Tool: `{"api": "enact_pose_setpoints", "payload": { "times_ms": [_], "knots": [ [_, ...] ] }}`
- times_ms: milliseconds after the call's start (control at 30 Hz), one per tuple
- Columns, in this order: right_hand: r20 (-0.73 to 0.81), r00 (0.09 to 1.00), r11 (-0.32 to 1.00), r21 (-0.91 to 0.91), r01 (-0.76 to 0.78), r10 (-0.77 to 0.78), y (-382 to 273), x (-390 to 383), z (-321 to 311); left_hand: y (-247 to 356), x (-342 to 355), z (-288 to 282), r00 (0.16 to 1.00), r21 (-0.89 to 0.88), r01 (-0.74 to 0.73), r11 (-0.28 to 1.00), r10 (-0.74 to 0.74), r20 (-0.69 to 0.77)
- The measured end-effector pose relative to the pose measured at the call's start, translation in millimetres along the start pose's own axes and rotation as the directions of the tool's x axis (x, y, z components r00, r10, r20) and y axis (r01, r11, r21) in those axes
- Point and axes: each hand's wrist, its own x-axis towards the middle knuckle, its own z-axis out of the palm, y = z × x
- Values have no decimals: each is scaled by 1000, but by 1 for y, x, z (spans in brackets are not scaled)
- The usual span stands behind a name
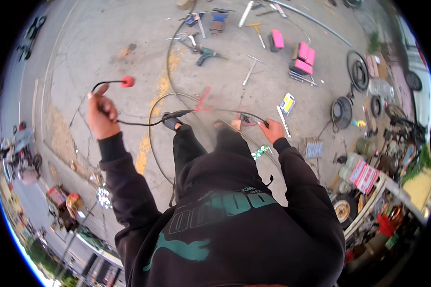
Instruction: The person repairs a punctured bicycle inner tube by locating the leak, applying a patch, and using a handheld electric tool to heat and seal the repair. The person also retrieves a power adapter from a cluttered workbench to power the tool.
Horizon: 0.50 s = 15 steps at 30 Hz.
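Observation:
My left hand (102, 110) is closed around a black cable (139, 123), whose upper end bends over to a red end piece (127, 81), perhaps a plug. My right hand (272, 130) grips the same stretch of cable at the right. Between my hands, over my feet, a thicker dark section (177, 115) sits on the cable beside a blurred red strip (202, 100). A long pale hose (150, 117) loops on the concrete below, around my legs.
A drill (203, 56), T-handle wrenches (256, 31) and pink-lidded cases (305, 57) lie ahead. Tyres (358, 71), a black bucket (341, 112) and piled parts line the right. A road (33, 95) with parked motorbikes (19, 155) runs along the left.

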Motion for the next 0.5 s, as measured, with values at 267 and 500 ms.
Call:
{"api": "enact_pose_setpoints", "payload": {
  "times_ms": [267,500],
  "knots": [
    [-266,944,929,258,266,-197,-186,16,82,-42,212,-127,986,261,164,951,-165,-15],
    [-149,962,952,238,-190,229,-271,21,123,-105,361,-192,858,462,469,753,-512,-37]
  ]
}}
